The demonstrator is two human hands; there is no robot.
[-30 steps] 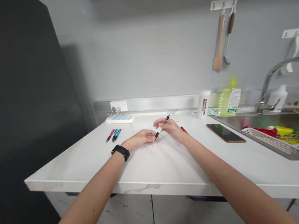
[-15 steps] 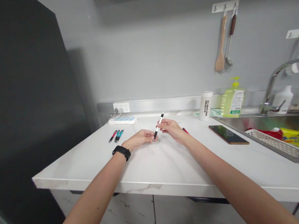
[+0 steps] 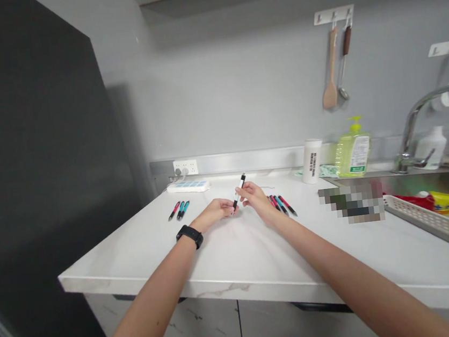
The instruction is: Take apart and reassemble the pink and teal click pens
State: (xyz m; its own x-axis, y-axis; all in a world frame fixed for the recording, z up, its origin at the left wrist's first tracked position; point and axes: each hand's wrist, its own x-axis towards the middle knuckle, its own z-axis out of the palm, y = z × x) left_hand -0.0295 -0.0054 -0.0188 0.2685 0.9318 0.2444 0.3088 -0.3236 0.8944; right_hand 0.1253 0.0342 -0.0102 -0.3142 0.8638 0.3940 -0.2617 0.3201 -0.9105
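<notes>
A white pen [image 3: 238, 193] with black ends is tilted above the counter between my two hands, its top leaning right. My right hand [image 3: 254, 196] pinches its barrel around the middle. The fingers of my left hand [image 3: 218, 211] close around the black lower end, near the tip. To the left of my left hand lie a red pen [image 3: 173, 211] and two blue pens [image 3: 185, 210]. Several red and blue pens [image 3: 287, 205] lie in a row just right of my right hand, partly covered by it.
A power strip [image 3: 188, 186] sits at the back left of the white counter [image 3: 234, 254]. A white cylinder [image 3: 312, 161] and a yellow-green pump bottle [image 3: 352, 148] stand at the back right. Beyond a pixelated patch is the sink with a faucet [image 3: 407, 134] and a perforated tray [image 3: 420, 216].
The view has shifted slightly, exposing more of the pens beside my right hand. Both hands stay on the white pen, which stands somewhat steeper.
</notes>
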